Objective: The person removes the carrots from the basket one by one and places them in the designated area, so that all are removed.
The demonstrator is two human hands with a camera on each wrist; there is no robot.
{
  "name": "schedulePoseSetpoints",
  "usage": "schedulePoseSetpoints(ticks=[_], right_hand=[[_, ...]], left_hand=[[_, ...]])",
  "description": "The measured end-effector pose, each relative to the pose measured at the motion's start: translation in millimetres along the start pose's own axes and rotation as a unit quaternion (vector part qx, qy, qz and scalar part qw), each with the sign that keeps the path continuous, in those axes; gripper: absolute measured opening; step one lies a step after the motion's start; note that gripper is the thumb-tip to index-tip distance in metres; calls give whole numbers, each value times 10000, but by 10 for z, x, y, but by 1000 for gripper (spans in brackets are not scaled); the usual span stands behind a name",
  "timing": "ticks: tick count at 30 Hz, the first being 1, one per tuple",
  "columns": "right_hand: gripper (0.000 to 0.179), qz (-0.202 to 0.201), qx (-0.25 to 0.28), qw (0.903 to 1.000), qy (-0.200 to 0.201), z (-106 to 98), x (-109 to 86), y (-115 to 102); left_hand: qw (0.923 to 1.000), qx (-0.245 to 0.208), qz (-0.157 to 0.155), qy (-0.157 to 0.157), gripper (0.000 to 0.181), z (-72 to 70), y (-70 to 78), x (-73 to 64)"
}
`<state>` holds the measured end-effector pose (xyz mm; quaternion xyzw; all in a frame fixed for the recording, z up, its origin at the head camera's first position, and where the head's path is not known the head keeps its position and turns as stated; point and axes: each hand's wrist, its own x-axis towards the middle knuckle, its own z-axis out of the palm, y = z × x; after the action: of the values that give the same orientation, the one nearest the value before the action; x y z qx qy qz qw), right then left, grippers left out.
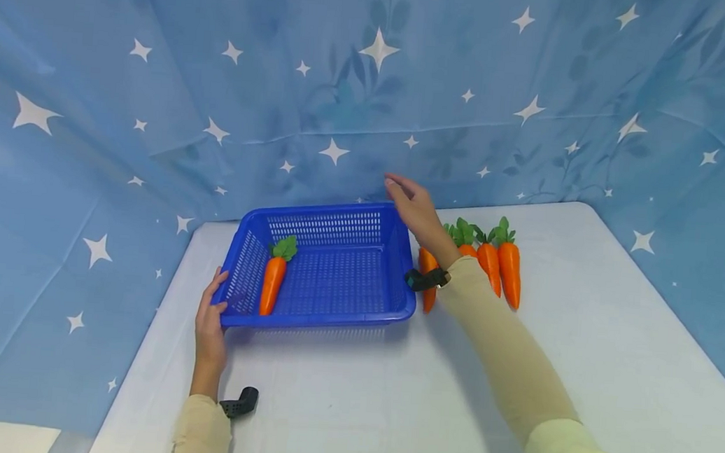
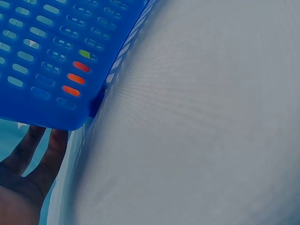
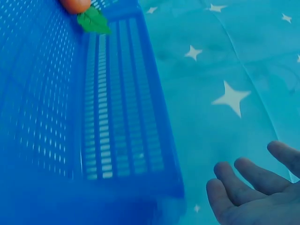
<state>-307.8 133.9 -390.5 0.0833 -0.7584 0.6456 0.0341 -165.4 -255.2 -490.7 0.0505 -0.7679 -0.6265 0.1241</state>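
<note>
A blue plastic basket (image 1: 331, 317) with slotted walls stands toward the back of the white table. Inside, at its left end, lies one orange carrot (image 1: 273, 285) with green leaves. My left hand (image 1: 209, 328) holds the basket's left rim near the front corner; in the left wrist view, its fingers (image 2: 57, 152) reach to the basket's edge. Over the back right corner is my right hand (image 1: 413, 205), with extended fingers and nothing in them. The right wrist view shows that hand (image 3: 262, 192) beside the basket's outer edge, spread and apart from it.
Several more carrots (image 1: 509, 273) lie side by side right of the basket, partly hidden by my right forearm. A blue star-patterned curtain (image 1: 372, 94) hangs behind the white table (image 1: 606, 356). Black wrist devices (image 1: 240, 402) sit on both forearms.
</note>
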Motion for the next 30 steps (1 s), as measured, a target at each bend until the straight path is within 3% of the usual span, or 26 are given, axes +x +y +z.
schedulePoseSetpoints(ticks=[13, 30], right_hand=[[51, -154, 198, 9978, -615, 460, 47, -161], [52, -84, -14, 9947, -1021, 864, 41, -98]], left_hand=[[9999, 73, -20, 68, 65, -59, 34, 24], [9999, 118, 30, 26, 64, -10, -19, 16]])
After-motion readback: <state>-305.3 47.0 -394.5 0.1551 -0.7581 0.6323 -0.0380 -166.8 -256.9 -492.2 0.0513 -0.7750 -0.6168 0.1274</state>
